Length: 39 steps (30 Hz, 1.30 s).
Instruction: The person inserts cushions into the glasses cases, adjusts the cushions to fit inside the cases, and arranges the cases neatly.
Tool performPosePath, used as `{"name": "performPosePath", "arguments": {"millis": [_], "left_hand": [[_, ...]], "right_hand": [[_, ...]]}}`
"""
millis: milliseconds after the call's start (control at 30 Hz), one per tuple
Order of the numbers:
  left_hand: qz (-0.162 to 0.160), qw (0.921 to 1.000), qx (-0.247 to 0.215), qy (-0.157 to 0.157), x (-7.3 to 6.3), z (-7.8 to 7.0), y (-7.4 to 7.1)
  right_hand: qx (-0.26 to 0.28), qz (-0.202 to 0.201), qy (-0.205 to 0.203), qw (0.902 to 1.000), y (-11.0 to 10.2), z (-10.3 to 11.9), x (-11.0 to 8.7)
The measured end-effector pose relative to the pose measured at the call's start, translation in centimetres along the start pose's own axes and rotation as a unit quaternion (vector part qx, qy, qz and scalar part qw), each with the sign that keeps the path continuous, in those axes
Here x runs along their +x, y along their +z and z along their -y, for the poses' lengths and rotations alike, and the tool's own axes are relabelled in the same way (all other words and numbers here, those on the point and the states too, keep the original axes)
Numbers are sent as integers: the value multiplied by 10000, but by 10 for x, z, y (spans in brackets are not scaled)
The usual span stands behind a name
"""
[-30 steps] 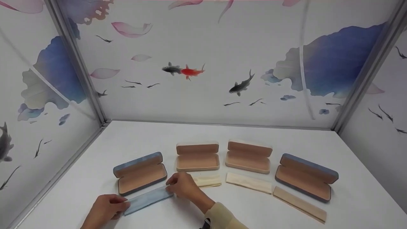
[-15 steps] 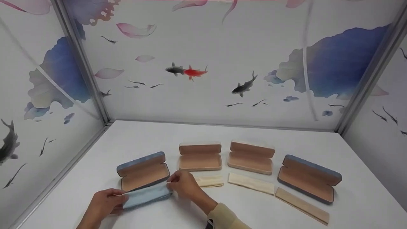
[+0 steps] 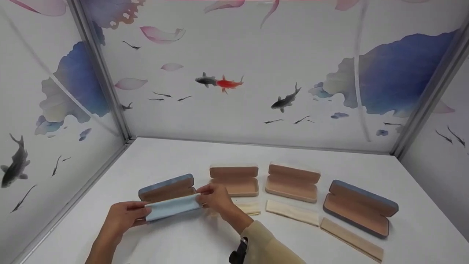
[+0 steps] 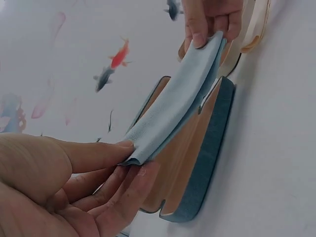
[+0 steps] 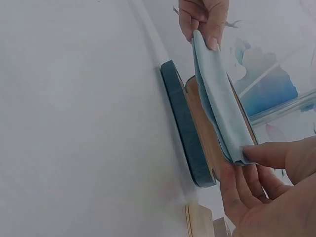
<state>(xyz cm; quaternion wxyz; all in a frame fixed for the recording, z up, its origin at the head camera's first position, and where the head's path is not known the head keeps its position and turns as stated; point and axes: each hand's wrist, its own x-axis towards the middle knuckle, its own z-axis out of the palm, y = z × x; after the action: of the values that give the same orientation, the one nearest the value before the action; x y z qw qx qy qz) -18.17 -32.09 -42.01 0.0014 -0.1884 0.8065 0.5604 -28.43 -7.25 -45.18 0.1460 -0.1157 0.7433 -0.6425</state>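
Between both hands a folded light-blue cloth [image 3: 173,207] is stretched out, raised off the table. My left hand [image 3: 122,216] pinches its left end, thumb on top and fingers beneath, as the left wrist view shows. The other end is pinched by my right hand [image 3: 219,200]; in the right wrist view its thumb lies on the upper face of the folds. Just behind the cloth stands an open blue glasses case [image 3: 166,186] with a tan lining. In the head view the cloth covers most of the case's lower half.
Two open cream glasses cases [image 3: 234,187] [image 3: 292,188] stand in the middle, with folded cream cloths [image 3: 253,208] [image 3: 292,212] before them. At right is another open blue case [image 3: 357,212], a folded tan cloth [image 3: 351,239] in front. Printed panels [image 3: 234,121] wall the table's back and sides.
Both hands have lifted the light-blue cloth from the table and moved it up and forward, toward the left blue case. The head view has shifted slightly to the left.
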Motion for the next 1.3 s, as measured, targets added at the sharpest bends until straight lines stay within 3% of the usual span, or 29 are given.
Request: {"name": "performPosePath", "arguments": {"millis": [167,433,767,1000,1300], "left_hand": [[-85,10000,21,43,5,-6,-3],[85,9991,-393,-95,15,-8,-14],[410,9928,-1060,-370,29,8,-11],[254,9906,-1260,-473,34,15,-12],[-14,9916,-1037,-767,41,23,-14]], "right_hand": [[306,-14,133,9994,1,6,11],[488,-107,173,9986,7,8,21],[286,-466,166,9984,10,6,33],[155,-638,53,9978,15,2,38],[-389,-804,-277,9956,26,-6,39]]}}
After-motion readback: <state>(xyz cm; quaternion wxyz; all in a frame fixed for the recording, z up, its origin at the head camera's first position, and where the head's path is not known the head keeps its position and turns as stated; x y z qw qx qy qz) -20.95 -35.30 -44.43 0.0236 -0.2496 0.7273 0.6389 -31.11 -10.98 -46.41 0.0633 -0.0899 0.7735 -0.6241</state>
